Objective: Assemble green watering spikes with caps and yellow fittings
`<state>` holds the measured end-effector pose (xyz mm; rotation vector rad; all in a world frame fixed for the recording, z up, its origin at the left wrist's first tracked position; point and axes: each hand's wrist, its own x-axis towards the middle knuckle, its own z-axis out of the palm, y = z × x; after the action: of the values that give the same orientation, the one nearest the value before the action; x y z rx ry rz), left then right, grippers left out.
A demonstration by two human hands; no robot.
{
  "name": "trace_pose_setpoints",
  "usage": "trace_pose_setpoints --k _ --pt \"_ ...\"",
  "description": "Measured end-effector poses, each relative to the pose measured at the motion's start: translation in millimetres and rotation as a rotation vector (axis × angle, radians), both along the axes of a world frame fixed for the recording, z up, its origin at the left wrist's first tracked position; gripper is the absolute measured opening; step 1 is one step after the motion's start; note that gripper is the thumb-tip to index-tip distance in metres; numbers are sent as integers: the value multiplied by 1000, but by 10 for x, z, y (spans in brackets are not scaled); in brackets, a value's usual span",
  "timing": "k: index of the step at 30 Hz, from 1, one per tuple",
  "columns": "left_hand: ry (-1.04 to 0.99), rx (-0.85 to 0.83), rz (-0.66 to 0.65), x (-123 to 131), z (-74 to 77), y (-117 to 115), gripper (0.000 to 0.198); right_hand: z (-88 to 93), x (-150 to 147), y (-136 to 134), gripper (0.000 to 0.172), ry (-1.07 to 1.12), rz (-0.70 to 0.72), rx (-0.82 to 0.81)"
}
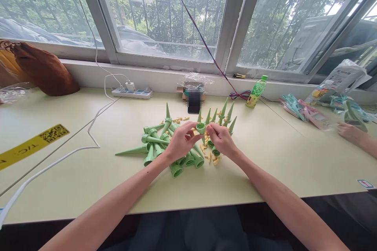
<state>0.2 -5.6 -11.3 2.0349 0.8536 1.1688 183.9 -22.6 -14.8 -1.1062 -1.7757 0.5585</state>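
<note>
Nearest the camera, two bare forearms [118,200] reach in over the near edge of the pale table [277,168], one from each side. At their ends, the left hand [183,140] has thumb and forefinger closed around a green spike [201,127], held above the table with its open mouth turned up toward the camera. The right hand [221,138] is curled shut in a pinch at the right of that rim (whether anything small sits between its fingertips, I cannot tell).

The spike looks like thin moulded plastic: probably light, stiff and a little slick, not very fragile. The ribbed collar under its mouth should give the surest hold; the narrow taper would likely twist in the fingers.

Just left of and under the left hand lies a loose pile of similar green spikes [156,138], pointing every way. Small yellow fittings [209,157] are scattered between and beyond the hands, and at the far right of them more spikes stand point-up [224,110].

Farther off are a phone [194,104], a green-capped bottle [257,93] and, to the left, a power strip [138,93]. At the far right, a co-worker's hand [350,132] holds something green.
</note>
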Motion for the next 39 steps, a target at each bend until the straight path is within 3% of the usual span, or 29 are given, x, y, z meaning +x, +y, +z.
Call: trace_pose_setpoints --k 5,8,15,18,21,26,28,30,33,39 --pt "67 176 30 -8 -9 7 31 -5 -4 0 43 28 26 -15" --pt "93 186 65 -5 -12 11 31 -4 -22 -5 43 42 11 -7" --pt "38 7 112 -1 33 24 31 -19 -41 3 40 121 -90 36" --pt "20 -54 126 -3 41 32 46 -32 -31 15 39 125 -102 41" --pt "7 -142 121 3 37 33 50 -37 -30 15 38 114 -99 45" --pt "-42 -126 186 -7 87 11 45 -37 -35 6 37 105 -91 53" --pt "-66 -140 209 -22 113 -2 34 -37 -35 5 36 99 -90 55" --pt "-92 -182 195 -34 121 -9 13 -36 -34 3 36 93 -94 54" --pt "-132 -297 138 -32 97 -3 38 -31 -33 -3 37 82 -94 52" --pt "-267 -630 -36 18 75 43 40 -12 -39 -19 35 28 -77 93"
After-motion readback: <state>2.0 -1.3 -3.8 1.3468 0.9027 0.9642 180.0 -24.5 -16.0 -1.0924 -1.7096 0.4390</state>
